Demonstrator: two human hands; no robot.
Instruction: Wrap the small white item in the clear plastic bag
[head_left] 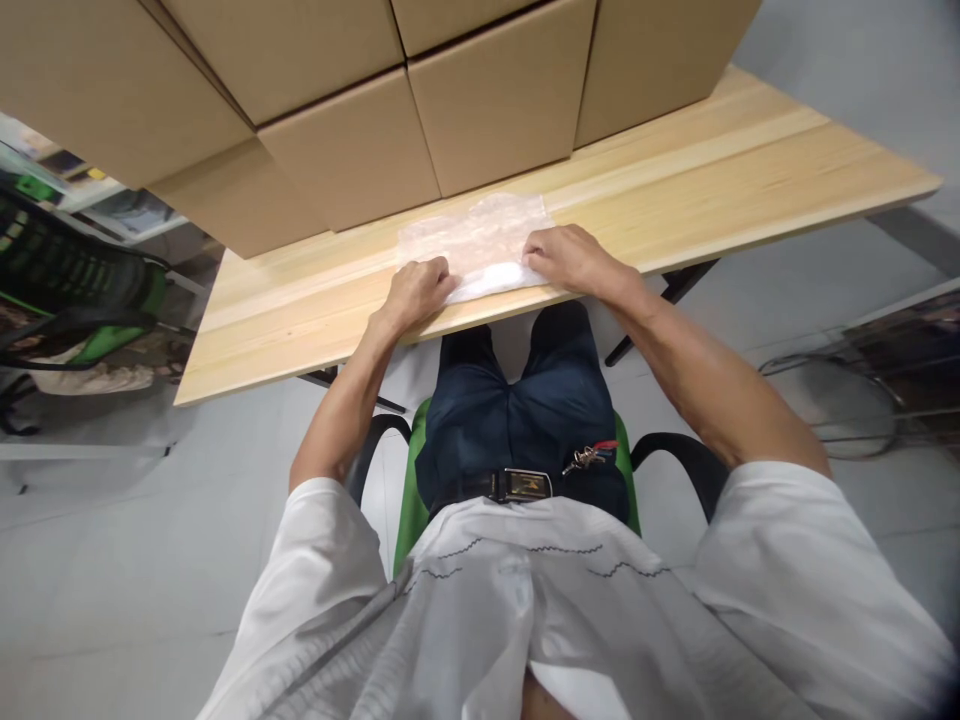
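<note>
A translucent, pale pinkish plastic wrap (480, 235) lies on the wooden table close to its front edge. Its near edge is folded or rolled around something white (501, 277), whose shape I cannot make out. At the left end of that roll, my left hand (421, 290) is closed with its fingers curled on the wrap. My right hand (562, 255) pinches the right end, thumb and fingers pressed together. The far part of the wrap spreads flat toward the boxes.
Stacked cardboard boxes (499, 105) form a wall along the back of the wooden table (720, 195). A green and black chair (112, 290) and shelves stand at the left. A round wire object (832, 405) is on the floor at the right.
</note>
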